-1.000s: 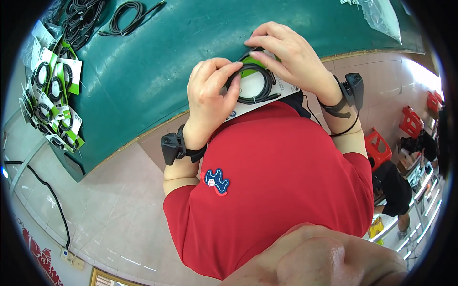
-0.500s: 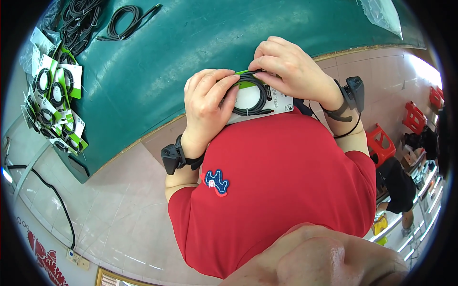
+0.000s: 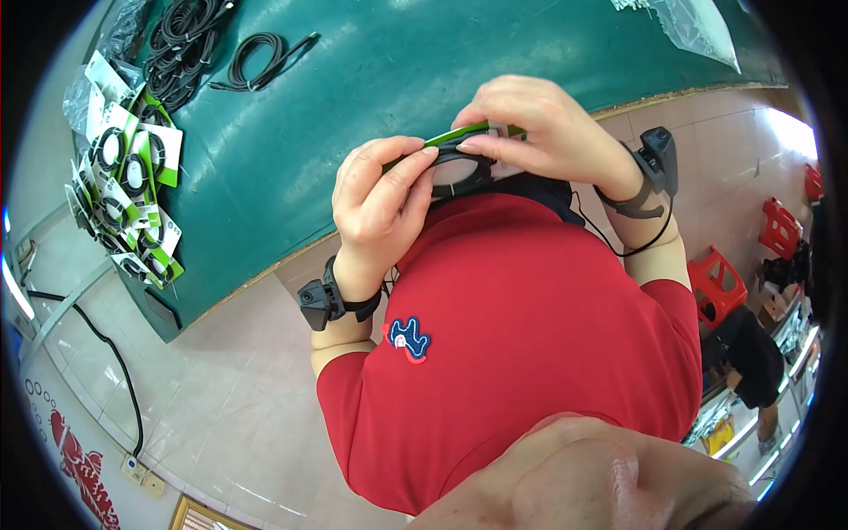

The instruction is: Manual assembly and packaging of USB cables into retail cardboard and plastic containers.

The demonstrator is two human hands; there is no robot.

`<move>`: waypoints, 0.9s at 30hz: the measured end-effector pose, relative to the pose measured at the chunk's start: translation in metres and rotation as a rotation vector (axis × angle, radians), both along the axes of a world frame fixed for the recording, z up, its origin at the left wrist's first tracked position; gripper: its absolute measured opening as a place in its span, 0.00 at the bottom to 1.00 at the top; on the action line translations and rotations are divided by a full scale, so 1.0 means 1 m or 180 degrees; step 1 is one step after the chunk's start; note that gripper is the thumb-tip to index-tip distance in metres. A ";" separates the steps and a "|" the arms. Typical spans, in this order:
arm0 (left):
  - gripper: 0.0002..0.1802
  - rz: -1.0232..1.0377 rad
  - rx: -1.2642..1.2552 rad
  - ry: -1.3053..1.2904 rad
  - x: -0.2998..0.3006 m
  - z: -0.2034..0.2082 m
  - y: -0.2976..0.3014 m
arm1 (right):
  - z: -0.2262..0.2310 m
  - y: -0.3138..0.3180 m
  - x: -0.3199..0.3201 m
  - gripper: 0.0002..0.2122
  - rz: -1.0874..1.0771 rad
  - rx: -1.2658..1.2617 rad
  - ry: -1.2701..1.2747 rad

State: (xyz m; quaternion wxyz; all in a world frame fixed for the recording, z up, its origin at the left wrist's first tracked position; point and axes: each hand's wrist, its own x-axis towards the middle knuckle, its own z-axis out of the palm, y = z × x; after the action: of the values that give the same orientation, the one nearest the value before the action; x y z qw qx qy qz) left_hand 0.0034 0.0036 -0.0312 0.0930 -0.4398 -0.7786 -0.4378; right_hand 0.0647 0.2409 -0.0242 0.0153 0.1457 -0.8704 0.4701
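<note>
A coiled black cable sits against a green-and-white packaging card, held close to my body at the table's near edge. My left hand grips the card's left end, thumb and fingers pinched at its upper edge. With the thumb over the coil and fingers behind the card, my right hand pinches the upper right part. The card is tilted, so its face shows only in part. Fingers hide both ends of it.
The green table spreads ahead. At its left lie a pile of carded cables, a heap of loose black cables and one single coil. A clear plastic bag lies far right. Red stools and another person stand behind at right.
The card has tipped, so its face and coil show less than before. My right hand has turned and shifted slightly right along its upper edge. My left hand keeps its hold.
</note>
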 end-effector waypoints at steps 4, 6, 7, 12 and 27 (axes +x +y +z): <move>0.16 0.0155 0.0213 0.0729 -0.005 0.009 0.007 | 0.017 0.008 -0.024 0.09 0.0129 0.0206 0.0997; 0.16 0.0316 0.0201 0.0891 -0.006 0.010 0.008 | 0.014 0.009 -0.032 0.10 0.0265 0.0185 0.1353; 0.16 0.0314 0.0204 0.0906 -0.007 0.011 0.008 | 0.013 0.009 -0.035 0.10 0.0335 0.0174 0.1522; 0.15 0.0468 -0.0092 0.1091 -0.009 0.014 0.006 | 0.008 0.010 -0.040 0.11 0.0342 0.0293 0.1682; 0.12 0.0194 -0.0253 0.0744 -0.002 0.019 0.007 | 0.008 0.009 -0.020 0.11 0.0216 0.0233 0.1532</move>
State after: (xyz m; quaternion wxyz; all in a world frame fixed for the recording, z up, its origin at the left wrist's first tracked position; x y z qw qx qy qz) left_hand 0.0012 0.0105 -0.0120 0.1789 -0.4673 -0.7922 -0.3493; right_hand 0.0446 0.2504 -0.0162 0.2011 0.2832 -0.8527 0.3902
